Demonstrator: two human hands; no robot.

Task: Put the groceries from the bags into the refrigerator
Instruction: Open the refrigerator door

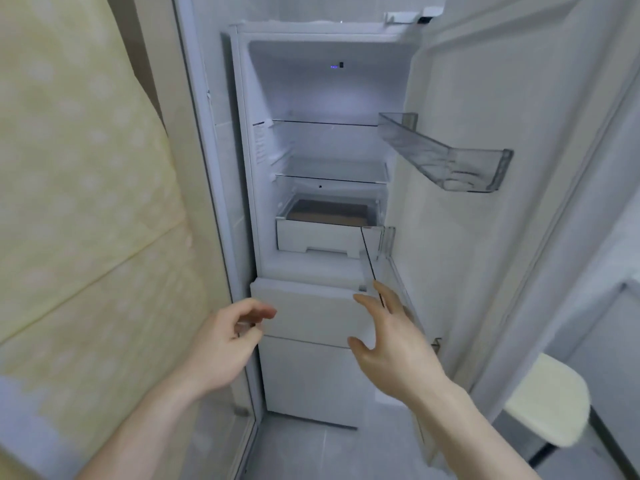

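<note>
One refrigerator (325,140) is seen at frame centre, long axis upright, door (502,202) swung right. Yellow curtain (86,185) at left. Pulled-out drawer (322,233) mid-frame. Left hand (228,344) loosely curled, right hand (391,337) spread; nothing is held.

Drawer (322,233) contents: only a dark brown flat surface shows through the top, can't identify it. Sticker (259,143) on the fridge's inner left wall: text too small to read. Left hand (225,344) fingertips motion-blurred. Cream stool (550,396) cut by the right edge. Door bin (446,157) contents unclear.
</note>
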